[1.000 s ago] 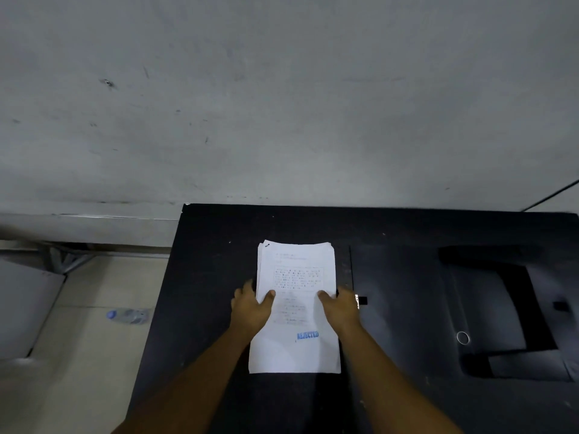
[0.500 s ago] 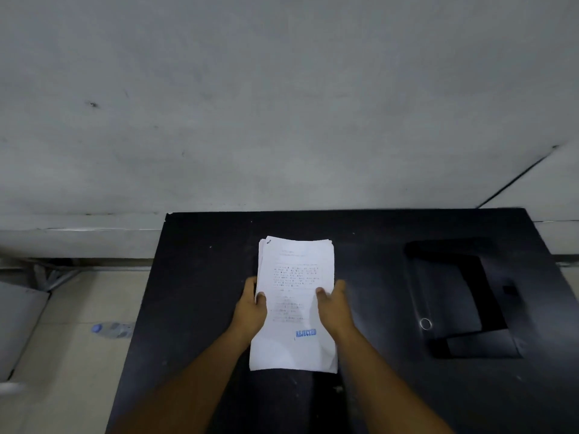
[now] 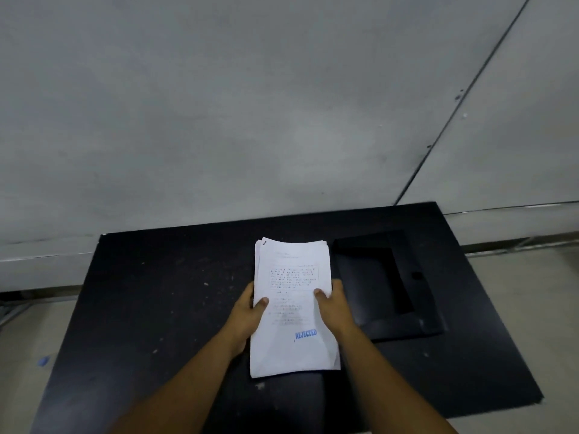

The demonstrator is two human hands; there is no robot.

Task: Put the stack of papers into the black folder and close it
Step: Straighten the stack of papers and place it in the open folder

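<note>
White stack: papers (image 3: 293, 305) held over the black table (image 3: 163, 308), just left of the folder (image 3: 388, 286); top sheet printed, with a blue "REJECTED" stamp near its near right corner.
Left hand: left hand (image 3: 247, 311) grips the left long edge, thumb on top, fingers curled underneath out of sight.
Right hand: right hand (image 3: 333, 305) grips the right long edge the same way, thumb on the top sheet.
Folder: lies open on the right of the table, flaps spread, its far and right flaps hard to separate from the dark tabletop.
Risk, fanning: far edges of the sheets are already slightly uneven; a loose pinch could let lower sheets slide out.
Risk, snagging: the stack's right edge could catch the folder's left flap and push the folder away.
Risk, closing: sheets landing skewed could stick out and get creased when the flaps fold over.
Risk, contrast: black on black makes the pocket's edges easy to misjudge.
</note>
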